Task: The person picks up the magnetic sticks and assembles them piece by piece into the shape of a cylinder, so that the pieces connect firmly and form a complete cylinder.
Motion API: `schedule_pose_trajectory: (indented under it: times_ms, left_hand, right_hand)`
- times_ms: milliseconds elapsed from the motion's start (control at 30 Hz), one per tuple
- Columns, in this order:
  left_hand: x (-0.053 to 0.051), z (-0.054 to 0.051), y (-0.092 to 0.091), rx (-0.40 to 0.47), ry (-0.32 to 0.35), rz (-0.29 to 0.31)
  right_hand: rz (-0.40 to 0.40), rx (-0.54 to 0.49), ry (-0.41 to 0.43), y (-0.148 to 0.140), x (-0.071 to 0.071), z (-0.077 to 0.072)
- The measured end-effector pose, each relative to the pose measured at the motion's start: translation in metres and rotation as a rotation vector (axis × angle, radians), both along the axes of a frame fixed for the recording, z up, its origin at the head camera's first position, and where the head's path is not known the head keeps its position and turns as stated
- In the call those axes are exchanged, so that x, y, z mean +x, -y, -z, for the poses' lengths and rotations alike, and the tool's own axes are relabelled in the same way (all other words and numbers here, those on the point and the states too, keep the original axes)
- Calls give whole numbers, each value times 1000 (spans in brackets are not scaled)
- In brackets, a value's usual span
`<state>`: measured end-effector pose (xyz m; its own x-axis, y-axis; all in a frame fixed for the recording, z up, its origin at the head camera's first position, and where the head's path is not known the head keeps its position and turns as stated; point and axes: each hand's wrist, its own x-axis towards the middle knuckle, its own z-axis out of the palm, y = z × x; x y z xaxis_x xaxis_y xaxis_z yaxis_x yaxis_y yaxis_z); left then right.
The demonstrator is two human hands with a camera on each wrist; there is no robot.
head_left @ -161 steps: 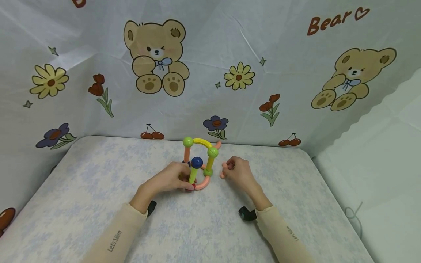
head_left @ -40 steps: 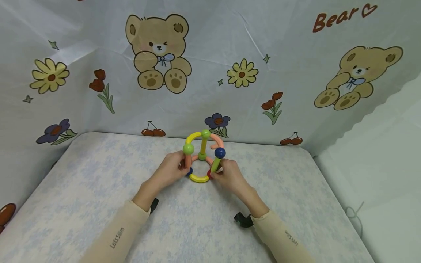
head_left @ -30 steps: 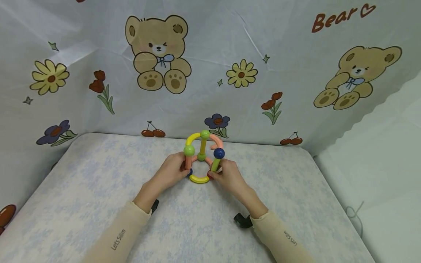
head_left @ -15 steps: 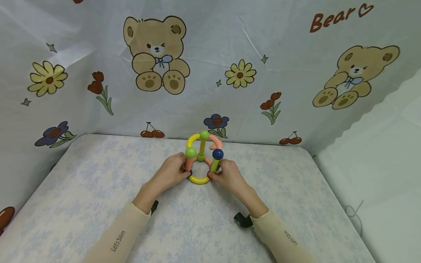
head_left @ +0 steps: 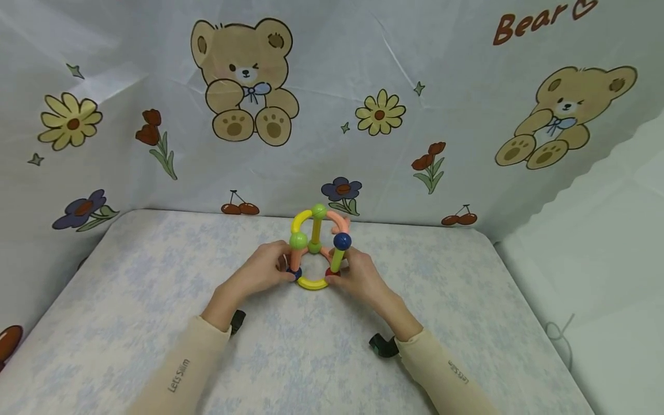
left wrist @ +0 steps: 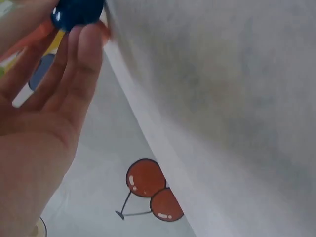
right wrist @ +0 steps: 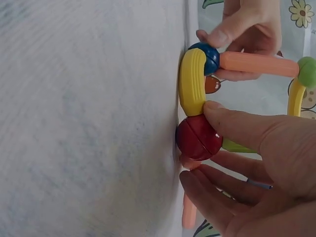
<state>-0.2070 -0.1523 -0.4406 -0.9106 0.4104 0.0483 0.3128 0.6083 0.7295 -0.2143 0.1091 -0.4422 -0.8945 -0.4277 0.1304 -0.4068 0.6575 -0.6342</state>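
A frame of magnetic sticks and balls stands on the table. Its lower ring has a yellow curved stick point(head_left: 313, 285) at the front, between a blue ball point(head_left: 294, 273) and a red ball point(right wrist: 198, 138). My left hand point(head_left: 264, 267) pinches that blue ball, just under an upright pink stick point(right wrist: 259, 63). With thumb and fingers, my right hand point(head_left: 361, 275) holds the red ball, below a lime stick point(head_left: 338, 260). Up top are two green balls, the nearer green ball point(head_left: 298, 240) at left, and a second blue ball point(head_left: 342, 241); yellow and pink curved sticks join at the back.
Behind the frame's right side shows another pink piece point(head_left: 334, 230), partly hidden. A cloth wall point(head_left: 311, 161) printed with bears and flowers rises at the table's back edge. Black devices sit at both wrists, such as the right wrist device point(head_left: 385, 344). A thin cable point(head_left: 560, 337) lies at far right.
The frame has been turned since the first frame; my right hand, then at a small pink piece, now holds the red ball. My left hand moved to the blue ball. Lately, only slight shifts.
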Motion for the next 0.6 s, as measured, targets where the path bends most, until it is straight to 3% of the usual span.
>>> schedule_pose_trajectory:
  times_ms: [100, 167, 367, 600]
  left_hand:
    - [-1, -6, 13, 27, 74, 60]
    - [-1, -11, 20, 30, 101, 62]
    - [-4, -14, 29, -13, 78, -12]
    - [-10, -4, 28, -15, 54, -98]
  right_hand:
    - [-14, -26, 52, 1, -2, 1]
    - [-24, -43, 86, 1, -4, 2]
    - [-96, -98, 115, 2, -14, 5]
    - [-217, -130, 169, 4, -28, 4]
